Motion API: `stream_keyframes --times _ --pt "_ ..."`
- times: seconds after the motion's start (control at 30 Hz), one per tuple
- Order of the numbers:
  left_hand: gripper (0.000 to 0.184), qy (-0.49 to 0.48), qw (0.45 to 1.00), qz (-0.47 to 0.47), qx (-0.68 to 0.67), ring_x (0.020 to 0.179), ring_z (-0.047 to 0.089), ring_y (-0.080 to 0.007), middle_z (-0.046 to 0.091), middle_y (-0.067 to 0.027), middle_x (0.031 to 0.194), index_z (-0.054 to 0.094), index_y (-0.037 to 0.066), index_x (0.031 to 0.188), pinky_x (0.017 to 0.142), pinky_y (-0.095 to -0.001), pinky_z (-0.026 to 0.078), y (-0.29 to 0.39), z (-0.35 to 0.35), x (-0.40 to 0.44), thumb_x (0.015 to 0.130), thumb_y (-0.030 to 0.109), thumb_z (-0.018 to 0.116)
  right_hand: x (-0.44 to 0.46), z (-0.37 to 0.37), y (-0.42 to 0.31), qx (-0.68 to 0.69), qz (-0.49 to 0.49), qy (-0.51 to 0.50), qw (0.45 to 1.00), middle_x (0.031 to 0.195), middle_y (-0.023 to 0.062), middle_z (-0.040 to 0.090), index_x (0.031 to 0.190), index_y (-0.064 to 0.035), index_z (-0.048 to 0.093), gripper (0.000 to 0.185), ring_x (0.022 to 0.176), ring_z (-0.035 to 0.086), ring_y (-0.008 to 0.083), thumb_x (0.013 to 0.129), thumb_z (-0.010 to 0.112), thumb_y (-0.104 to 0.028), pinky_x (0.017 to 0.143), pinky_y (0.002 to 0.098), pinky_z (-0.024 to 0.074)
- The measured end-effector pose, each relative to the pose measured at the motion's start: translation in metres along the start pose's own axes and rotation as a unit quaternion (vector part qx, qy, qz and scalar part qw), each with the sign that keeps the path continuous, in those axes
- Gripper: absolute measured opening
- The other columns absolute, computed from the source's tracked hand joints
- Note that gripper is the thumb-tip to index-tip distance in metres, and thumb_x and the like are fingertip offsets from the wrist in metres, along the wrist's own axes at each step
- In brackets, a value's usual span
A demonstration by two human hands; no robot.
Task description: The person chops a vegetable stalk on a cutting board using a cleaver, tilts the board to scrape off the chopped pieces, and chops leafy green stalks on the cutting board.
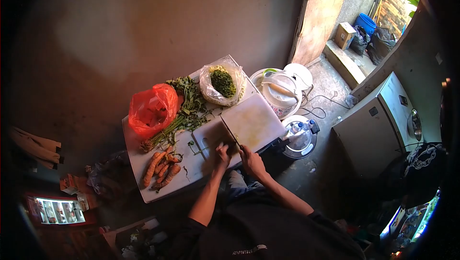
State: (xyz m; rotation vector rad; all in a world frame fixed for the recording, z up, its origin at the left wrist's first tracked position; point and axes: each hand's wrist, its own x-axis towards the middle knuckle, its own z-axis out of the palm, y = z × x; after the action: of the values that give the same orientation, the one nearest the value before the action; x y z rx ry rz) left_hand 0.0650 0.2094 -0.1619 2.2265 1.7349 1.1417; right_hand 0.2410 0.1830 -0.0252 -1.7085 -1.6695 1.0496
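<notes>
Blurred left fingers (223,148), red bag (143,120) of indistinct contents (154,107), illegibly small lettering (249,250) on the cut-off shirt (282,226)

Daylight brightens the grey floor (328,80) beside a wooden panel (321,13).

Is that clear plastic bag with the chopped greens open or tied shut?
Open: the clear plastic bag has its mouth spread wide, and the chopped greens show plainly inside.

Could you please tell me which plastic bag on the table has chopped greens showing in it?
The clear bag, with chopped greens showing inside; what the red bag holds is hard to make out.
</notes>
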Motion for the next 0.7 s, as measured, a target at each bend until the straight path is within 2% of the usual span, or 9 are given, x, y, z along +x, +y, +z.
stream_keyframes --times 0.1,0.17,0.27,0.37,0.5,0.57,0.7 --pt "0.014 0.008 0.999 0.018 -0.038 0.098 0.059 -0.0468 0.059 -0.0307 0.113 0.064 0.004 0.091 0.081 -0.0498 0.051 0.004 -0.004 0.006 0.083 0.014 0.070 0.009 0.000 -0.003 -0.018 0.002 -0.018 1.000 0.088 0.0312 0.066 0.125 -0.0093 0.057 0.036 0.084 0.063 0.0510 0.103 0.045 -0.036 0.073 0.0585 0.0498" --pt "0.018 -0.096 0.992 -0.074 -0.030 0.098 0.058 -0.0486 0.058 -0.0314 0.113 0.062 0.003 0.091 0.081 -0.0506 0.050 0.012 -0.014 0.011 0.081 0.013 0.072 0.015 0.004 -0.002 -0.011 -0.007 -0.011 1.000 0.088 0.0311 0.066 0.124 -0.0093 0.057 0.036 0.083 0.063 0.0509 0.103 0.045 -0.036 0.072 0.0585 0.0499" --pt "0.021 -0.111 0.982 -0.121 -0.089 0.101 0.056 -0.0499 0.056 -0.0333 0.115 0.060 0.000 0.089 0.083 -0.0521 0.049 0.009 -0.009 0.012 0.079 0.013 0.073 0.017 0.008 0.002 0.000 -0.012 -0.002 1.000 0.087 0.0308 0.066 0.124 -0.0095 0.057 0.035 0.082 0.063 0.0508 0.103 0.045 -0.035 0.071 0.0586 0.0499" --pt "0.022 -0.098 0.988 -0.093 -0.079 0.101 0.056 -0.0506 0.056 -0.0341 0.117 0.060 -0.001 0.086 0.084 -0.0531 0.049 0.013 -0.015 0.012 0.078 0.014 0.073 0.003 0.003 -0.001 -0.001 -0.007 -0.003 1.000 0.087 0.0306 0.066 0.124 -0.0095 0.057 0.035 0.081 0.064 0.0506 0.103 0.045 -0.036 0.071 0.0586 0.0499" --pt "0.020 -0.114 0.986 -0.104 -0.057 0.101 0.057 -0.0499 0.057 -0.0324 0.114 0.060 0.000 0.084 0.084 -0.0526 0.048 0.004 -0.010 0.011 0.077 0.014 0.072 0.001 0.003 -0.006 -0.019 0.019 -0.021 0.999 0.088 0.0299 0.067 0.125 -0.0095 0.056 0.035 0.083 0.064 0.0503 0.102 0.046 -0.035 0.073 0.0583 0.0501" --pt "0.017 -0.037 0.999 -0.032 -0.024 0.100 0.058 -0.0494 0.058 -0.0306 0.110 0.063 -0.001 0.088 0.085 -0.0522 0.049 0.011 -0.013 0.008 0.078 0.010 0.071 0.009 0.007 -0.005 -0.021 0.009 -0.017 1.000 0.088 0.0299 0.067 0.126 -0.0096 0.056 0.035 0.083 0.064 0.0503 0.102 0.047 -0.034 0.073 0.0581 0.0503" --pt "0.016 -0.029 0.996 -0.063 -0.050 0.098 0.059 -0.0490 0.060 -0.0287 0.104 0.067 -0.001 0.092 0.084 -0.0519 0.050 0.031 -0.025 0.017 0.079 0.009 0.069 0.015 0.002 -0.011 -0.016 0.011 -0.016 1.000 0.088 0.0298 0.067 0.125 -0.0096 0.057 0.034 0.084 0.064 0.0502 0.101 0.049 -0.033 0.074 0.0578 0.0508"
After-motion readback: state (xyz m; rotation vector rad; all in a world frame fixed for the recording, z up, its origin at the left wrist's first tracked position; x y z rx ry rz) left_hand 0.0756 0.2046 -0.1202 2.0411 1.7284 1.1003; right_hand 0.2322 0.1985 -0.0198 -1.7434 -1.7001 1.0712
